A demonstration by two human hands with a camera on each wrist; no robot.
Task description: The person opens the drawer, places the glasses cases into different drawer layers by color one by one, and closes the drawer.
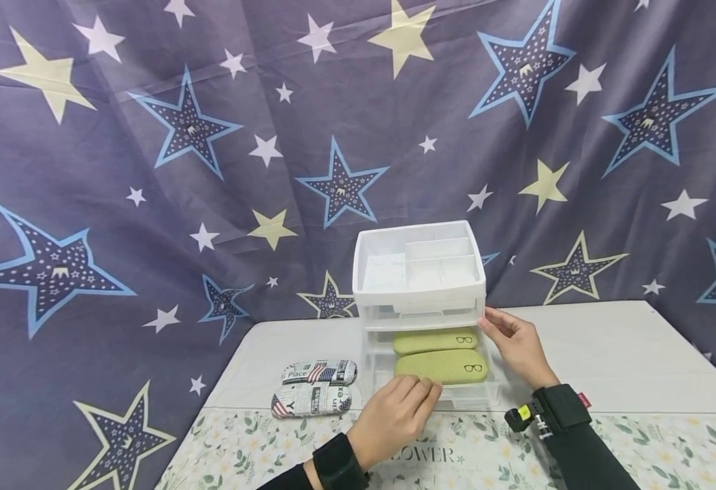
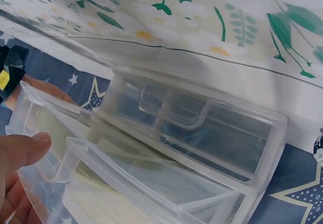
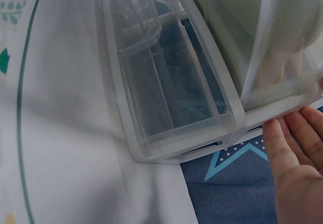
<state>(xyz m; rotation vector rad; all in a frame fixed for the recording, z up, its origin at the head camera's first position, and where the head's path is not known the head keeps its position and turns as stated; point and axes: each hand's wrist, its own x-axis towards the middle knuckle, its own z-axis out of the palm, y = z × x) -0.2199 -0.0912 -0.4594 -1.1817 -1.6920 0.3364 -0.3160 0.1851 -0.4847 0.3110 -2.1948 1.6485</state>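
A white and clear plastic drawer unit (image 1: pixel 419 299) stands on the table, its lower clear drawer (image 1: pixel 465 395) pulled out towards me. Two green glasses cases (image 1: pixel 440 367) with a spectacles print lie in that drawer, one behind the other. At the drawer's front my left hand (image 1: pixel 395 415) grips the edge; in the left wrist view its thumb (image 2: pixel 33 151) lies by the handle cutout. My right hand (image 1: pixel 517 344) rests its fingertips against the unit's right side, fingers fairly straight, as the right wrist view shows too.
Two newsprint-and-flag patterned cases (image 1: pixel 312 400) lie side by side left of the unit. The unit's top is a divided open tray (image 1: pixel 437 248). A floral cloth (image 1: pixel 658 442) covers the table's front; a star-printed curtain (image 1: pixel 260 102) hangs behind.
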